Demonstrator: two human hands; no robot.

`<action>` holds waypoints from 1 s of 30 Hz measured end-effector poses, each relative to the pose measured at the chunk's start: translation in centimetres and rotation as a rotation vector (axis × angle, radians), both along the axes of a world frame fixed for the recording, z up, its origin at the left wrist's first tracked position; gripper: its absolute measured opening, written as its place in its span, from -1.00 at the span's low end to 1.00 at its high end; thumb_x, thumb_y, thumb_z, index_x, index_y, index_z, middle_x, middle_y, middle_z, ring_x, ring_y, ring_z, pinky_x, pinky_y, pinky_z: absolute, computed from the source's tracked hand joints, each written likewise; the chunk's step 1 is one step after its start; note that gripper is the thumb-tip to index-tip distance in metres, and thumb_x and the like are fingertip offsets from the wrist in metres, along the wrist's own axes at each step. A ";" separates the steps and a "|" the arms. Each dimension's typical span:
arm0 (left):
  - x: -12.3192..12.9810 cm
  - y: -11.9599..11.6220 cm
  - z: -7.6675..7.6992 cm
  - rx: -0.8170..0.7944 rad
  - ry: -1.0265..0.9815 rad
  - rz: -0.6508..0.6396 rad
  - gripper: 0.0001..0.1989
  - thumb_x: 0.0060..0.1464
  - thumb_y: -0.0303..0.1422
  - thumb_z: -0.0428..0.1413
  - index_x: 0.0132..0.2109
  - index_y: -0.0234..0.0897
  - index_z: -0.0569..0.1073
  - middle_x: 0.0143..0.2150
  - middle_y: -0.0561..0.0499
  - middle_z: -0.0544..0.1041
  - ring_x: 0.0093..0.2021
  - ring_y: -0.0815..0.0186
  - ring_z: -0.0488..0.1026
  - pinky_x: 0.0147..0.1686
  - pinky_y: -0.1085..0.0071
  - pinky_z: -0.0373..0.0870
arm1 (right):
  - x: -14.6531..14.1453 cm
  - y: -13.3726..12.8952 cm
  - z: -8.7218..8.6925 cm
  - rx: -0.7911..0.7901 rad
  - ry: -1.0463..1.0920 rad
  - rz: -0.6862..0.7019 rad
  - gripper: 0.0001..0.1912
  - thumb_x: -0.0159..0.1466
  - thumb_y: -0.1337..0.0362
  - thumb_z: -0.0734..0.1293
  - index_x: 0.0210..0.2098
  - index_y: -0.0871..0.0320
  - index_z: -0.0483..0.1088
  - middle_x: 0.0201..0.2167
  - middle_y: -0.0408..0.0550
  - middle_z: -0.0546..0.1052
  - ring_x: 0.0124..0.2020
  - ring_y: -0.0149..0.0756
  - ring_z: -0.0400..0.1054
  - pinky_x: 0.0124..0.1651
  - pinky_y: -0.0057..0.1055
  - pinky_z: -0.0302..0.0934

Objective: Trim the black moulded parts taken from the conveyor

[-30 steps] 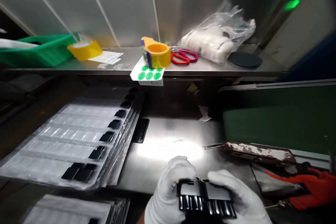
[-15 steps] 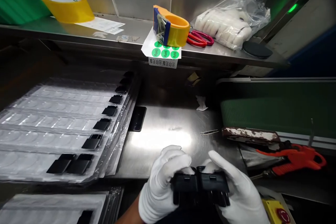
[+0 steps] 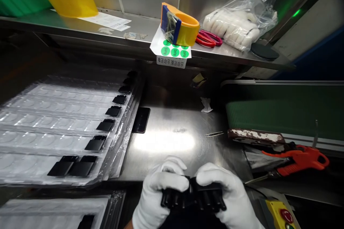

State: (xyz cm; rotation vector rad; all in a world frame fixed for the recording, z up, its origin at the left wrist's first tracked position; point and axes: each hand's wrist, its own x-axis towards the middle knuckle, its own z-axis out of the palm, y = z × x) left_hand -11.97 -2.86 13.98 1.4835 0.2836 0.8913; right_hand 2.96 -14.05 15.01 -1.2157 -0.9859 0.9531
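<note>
My left hand (image 3: 158,193), in a white glove, is closed on a black plastic part (image 3: 176,195) with prongs along its lower side. A similar black plastic part (image 3: 208,195) is gripped in my gloved right hand (image 3: 225,189). The two parts are side by side, close together, above the front edge of the steel table (image 3: 172,164); whether they touch I cannot tell. Both thumbs lie over the tops of the parts. To the left, a stack of clear plastic trays (image 3: 16,166) carries several flat black pieces (image 3: 83,166) along its right side.
A black phone (image 3: 141,120) and tweezers (image 3: 214,134) lie on the table. At right are a green conveyor belt (image 3: 285,109), an orange air gun (image 3: 303,159) and a red emergency button (image 3: 286,215). The shelf holds a tape dispenser (image 3: 189,30), scissors (image 3: 206,39) and bagged gloves (image 3: 231,27).
Both hands have moved slightly left with the black parts. The parts have tilted, and their prongs now show more clearly. My thumbs have come down over their tops.
</note>
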 end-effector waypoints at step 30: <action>-0.2 0.7 -0.6 0.473 0.320 0.229 -0.41 -0.04 -0.65 0.19 0.09 0.00 0.40 -0.41 0.07 0.50 -0.41 0.26 0.40 -0.34 0.28 0.34 | 2.3 -0.5 -12.7 -0.372 -0.038 -0.454 -0.28 0.13 0.16 0.42 0.25 -0.02 0.16 0.21 0.06 0.34 0.17 -0.02 0.28 0.23 -0.01 0.17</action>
